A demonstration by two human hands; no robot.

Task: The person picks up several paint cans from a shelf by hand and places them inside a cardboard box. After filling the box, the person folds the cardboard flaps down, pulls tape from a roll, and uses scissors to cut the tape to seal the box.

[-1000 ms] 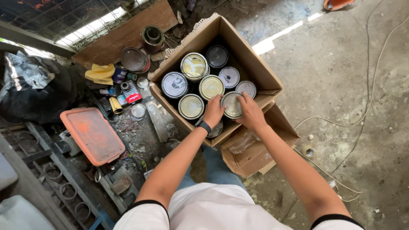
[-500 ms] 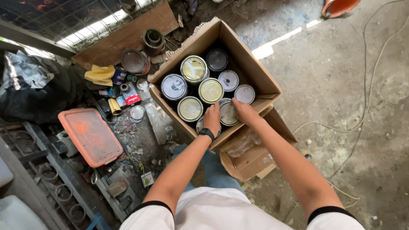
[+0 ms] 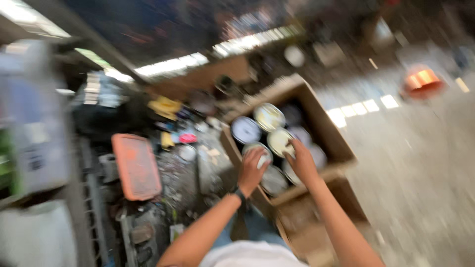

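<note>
Inside the open brown cardboard box (image 3: 316, 123), near its front wall, sit round metal lidded tins (image 3: 269, 116). The left hand (image 3: 252, 168) and right hand (image 3: 299, 160) rest on two of them — grip lost to blur. Likely heavy, rigid, slick — best gripped around the rim.

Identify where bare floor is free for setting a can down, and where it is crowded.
Free: the concrete floor right of the cardboard box. Crowded: the box, full of cans under both hands, and the clutter between it and the orange tray.
</note>
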